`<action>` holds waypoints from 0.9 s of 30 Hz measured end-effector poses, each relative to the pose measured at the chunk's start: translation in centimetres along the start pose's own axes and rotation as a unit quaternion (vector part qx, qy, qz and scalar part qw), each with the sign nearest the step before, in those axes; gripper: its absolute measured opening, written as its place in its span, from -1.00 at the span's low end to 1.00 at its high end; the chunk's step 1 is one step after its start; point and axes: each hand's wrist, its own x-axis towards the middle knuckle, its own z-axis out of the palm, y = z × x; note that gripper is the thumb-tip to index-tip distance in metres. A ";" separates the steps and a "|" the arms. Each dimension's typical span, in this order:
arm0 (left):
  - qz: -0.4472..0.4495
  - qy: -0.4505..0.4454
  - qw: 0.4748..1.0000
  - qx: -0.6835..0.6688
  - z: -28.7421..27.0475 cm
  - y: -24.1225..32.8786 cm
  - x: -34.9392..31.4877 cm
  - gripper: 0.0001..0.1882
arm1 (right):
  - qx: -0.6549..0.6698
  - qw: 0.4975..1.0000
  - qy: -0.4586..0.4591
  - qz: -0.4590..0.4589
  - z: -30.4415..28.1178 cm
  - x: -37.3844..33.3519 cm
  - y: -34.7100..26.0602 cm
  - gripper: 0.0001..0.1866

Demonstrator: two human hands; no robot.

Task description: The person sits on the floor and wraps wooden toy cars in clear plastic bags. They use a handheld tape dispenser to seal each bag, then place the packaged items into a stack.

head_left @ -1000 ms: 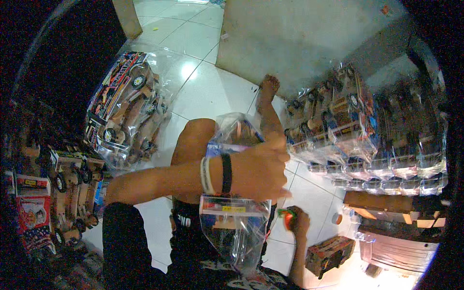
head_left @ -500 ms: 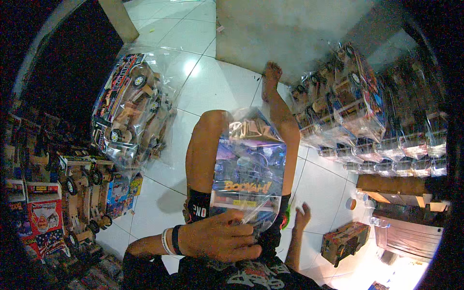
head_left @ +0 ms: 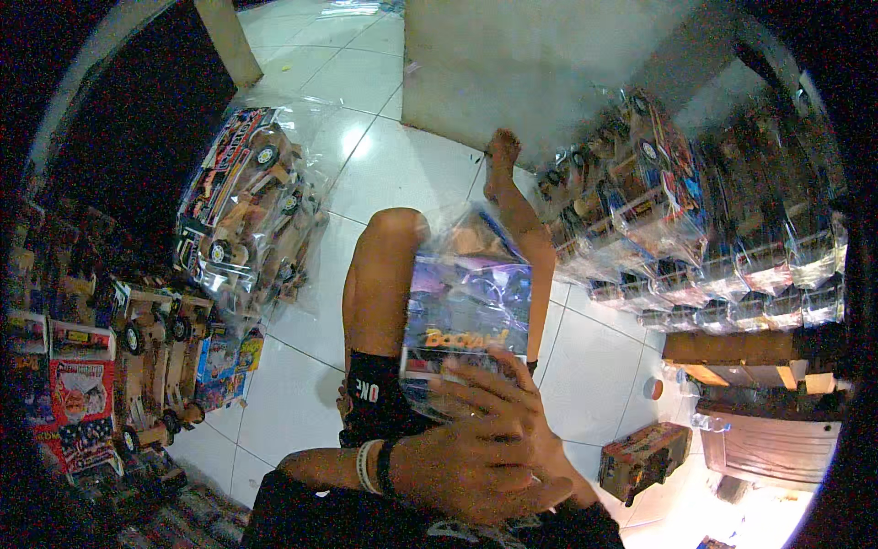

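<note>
The purple package (head_left: pixel 468 297) in clear film (head_left: pixel 448 224) is positioned between the legs (head_left: pixel 377 284). The right hand (head_left: pixel 494 389) extends over its near end; the left hand (head_left: pixel 462 471) overlaps the right hand. Whether either pinches the film cannot be determined.

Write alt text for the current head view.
A person's left hand overlaps the right hand at the near end of a plastic-wrapped purple package between bare legs. Wheeled toys, some bagged, line both sides of the white tiled floor.
</note>
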 end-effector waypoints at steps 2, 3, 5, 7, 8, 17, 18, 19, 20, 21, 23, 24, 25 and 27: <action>-0.058 0.094 0.994 -0.012 0.2 -0.8 -0.9 -0.60 | 0.217 0.960 0.095 0.152 1.2 -2.7 0.0 -0.43; -0.084 0.140 0.986 -0.020 0.6 -1.5 -1.5 -0.62 | 0.305 0.895 0.231 0.230 1.8 -4.0 -0.3 -0.40; -0.280 0.112 0.951 -0.068 0.7 -3.1 -4.1 -0.57 | 0.355 0.758 0.389 0.385 2.4 -7.1 -1.0 -0.30; -0.404 0.250 0.879 0.038 3.2 -6.0 -6.6 -0.53 | 0.413 0.621 0.561 0.358 2.8 -9.5 -0.7 -0.31; -0.465 0.234 0.851 0.076 3.9 -7.7 -8.2 -0.51 | 0.394 0.572 0.625 0.357 3.0 -10.6 -0.5 -0.16; -0.511 0.222 0.830 0.024 6.4 -12.0 -13.0 -0.57 | 0.533 0.393 0.655 0.363 3.3 -16.2 0.9 -0.10; -0.510 0.188 0.839 0.034 5.8 -11.7 -13.0 -0.57 | 0.541 0.372 0.662 0.361 3.1 -16.3 1.1 -0.10; -0.485 0.194 0.851 0.050 5.7 -11.7 -12.6 -0.57 | 0.529 0.375 0.663 0.374 2.9 -16.2 1.5 -0.11; -0.462 0.200 0.861 0.071 5.2 -11.4 -12.4 -0.57 | 0.491 0.405 0.655 0.407 2.7 -16.0 1.8 -0.11; -0.430 0.201 0.875 0.094 5.2 -11.5 -12.1 -0.57 | 0.506 0.380 0.664 0.399 2.4 -15.8 2.0 -0.12; -0.450 0.189 0.870 0.065 4.7 -11.1 -11.9 -0.58 | 0.511 0.455 0.643 0.345 2.1 -15.2 2.3 -0.13; -0.465 0.183 0.864 0.061 4.5 -11.0 -11.9 -0.59 | 0.517 0.461 0.637 0.338 1.9 -14.9 2.4 -0.15; -0.482 0.178 0.856 0.058 4.3 -10.9 -11.9 -0.60 | 0.504 0.455 0.644 0.351 1.8 -14.6 2.5 -0.16; -0.506 0.181 0.840 0.078 4.0 -10.7 -12.1 -0.62 | 0.524 0.420 0.656 0.345 1.6 -14.2 2.7 -0.17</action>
